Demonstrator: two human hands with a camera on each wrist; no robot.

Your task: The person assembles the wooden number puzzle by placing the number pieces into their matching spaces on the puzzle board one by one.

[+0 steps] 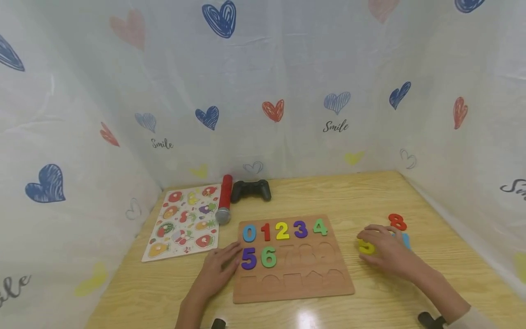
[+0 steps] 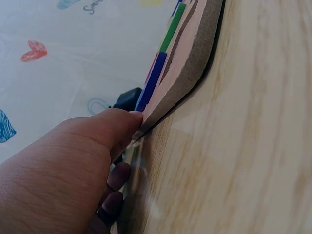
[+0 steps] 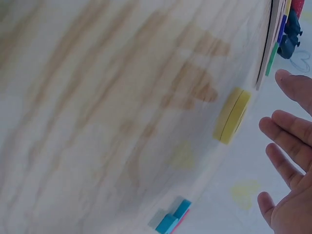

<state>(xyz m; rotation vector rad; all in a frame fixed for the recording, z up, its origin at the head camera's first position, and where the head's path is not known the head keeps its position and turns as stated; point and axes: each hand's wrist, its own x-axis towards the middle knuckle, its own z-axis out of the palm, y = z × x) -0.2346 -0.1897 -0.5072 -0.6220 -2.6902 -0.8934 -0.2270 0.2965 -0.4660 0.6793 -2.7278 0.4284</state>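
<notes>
1. Tabletop [image 1: 370, 192]: bare wood lay between board and back curtain.
2. Number board [image 1: 292, 285] lay mid-tabletop; left hand [image 1: 218, 272] rested flat-fingered against its left edge.
3. Right hand [image 1: 388, 253], fingers spread and released, hovered over yellow piece [image 1: 365, 247], right of board.

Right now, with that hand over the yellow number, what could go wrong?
The right hand hovers open over the yellow number; a clumsy grab might knock the blue piece or red 8 beside it. The left hand only touches the puzzle board at its edge, so the board might slide.
</notes>
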